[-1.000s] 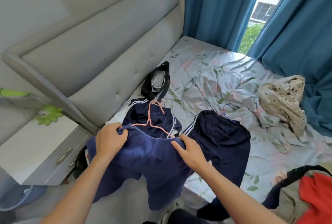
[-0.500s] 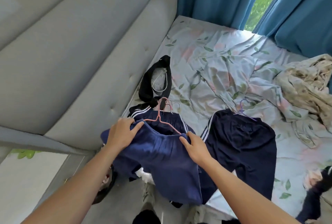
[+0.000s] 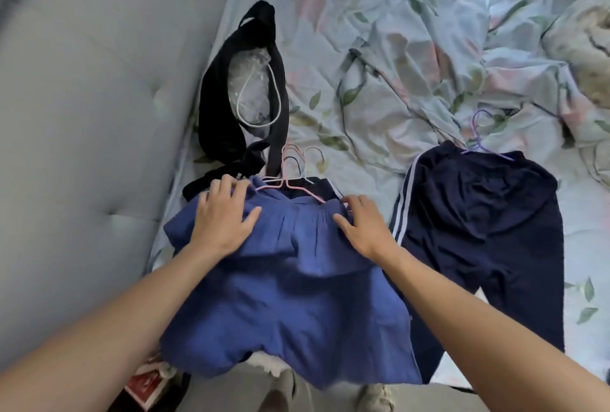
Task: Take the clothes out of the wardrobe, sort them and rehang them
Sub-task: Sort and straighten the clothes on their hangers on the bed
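Since a second ago the blue shorts [image 3: 290, 282] are lowered from a two-hand grip onto the near-left pile | head: waistband is best smoothed flat, pink hanger [image 3: 290, 185] kept exposed | left hand [image 3: 224, 223] and right hand [image 3: 361, 230] are laid palm-down, fingers spread, gripping nothing.

No readable text is seen.

At 7 o'clock, by the lower edge, a red and white box [image 3: 145, 385] is partly hidden under the blue shorts [image 3: 290, 296]; some marking is carried on its red face, but it is too small and blurred to be read. No letters, numbers or brand marks can be made out on the clothes or bedding.
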Motion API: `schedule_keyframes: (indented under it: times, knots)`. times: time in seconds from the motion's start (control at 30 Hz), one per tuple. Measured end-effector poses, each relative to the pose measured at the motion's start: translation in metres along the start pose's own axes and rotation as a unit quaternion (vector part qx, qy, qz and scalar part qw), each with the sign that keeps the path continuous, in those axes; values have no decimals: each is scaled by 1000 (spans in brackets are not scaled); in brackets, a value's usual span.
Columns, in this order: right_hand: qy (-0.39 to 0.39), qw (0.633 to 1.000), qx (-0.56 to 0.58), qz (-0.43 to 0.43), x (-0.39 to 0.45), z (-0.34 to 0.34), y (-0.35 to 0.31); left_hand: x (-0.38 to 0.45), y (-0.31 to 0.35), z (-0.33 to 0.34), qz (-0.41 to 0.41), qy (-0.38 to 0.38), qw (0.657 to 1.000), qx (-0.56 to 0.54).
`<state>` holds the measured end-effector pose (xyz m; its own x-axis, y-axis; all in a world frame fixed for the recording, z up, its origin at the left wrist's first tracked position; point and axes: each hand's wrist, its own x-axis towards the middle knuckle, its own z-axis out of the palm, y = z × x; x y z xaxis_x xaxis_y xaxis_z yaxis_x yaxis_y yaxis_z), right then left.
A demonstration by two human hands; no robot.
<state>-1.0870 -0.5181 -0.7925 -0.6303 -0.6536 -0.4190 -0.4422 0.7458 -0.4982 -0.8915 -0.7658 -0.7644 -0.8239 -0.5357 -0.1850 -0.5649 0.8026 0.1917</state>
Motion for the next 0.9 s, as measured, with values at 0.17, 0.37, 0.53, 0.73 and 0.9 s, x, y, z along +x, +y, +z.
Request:
schedule_keyframes:
  times: [0.17, 0.37, 0.53, 0.73, 0.9]
  knots:
    - [41, 998, 11, 37, -23, -10, 44, 1, 32, 21, 63, -17, 998, -21]
    - [77, 993, -6, 88, -63, -66, 121, 20, 116, 21, 109, -40, 992, -56]
    - [100, 990, -13, 96, -73, -107, 194, 42, 209, 38, 138, -62, 985, -77]
    - [106, 990, 4, 94, -70, -146, 285, 75, 322, 70, 137, -88, 984, -77]
    - [100, 989, -21, 110, -40, -191, 373, 144, 394, 86, 76, -94, 985, -121]
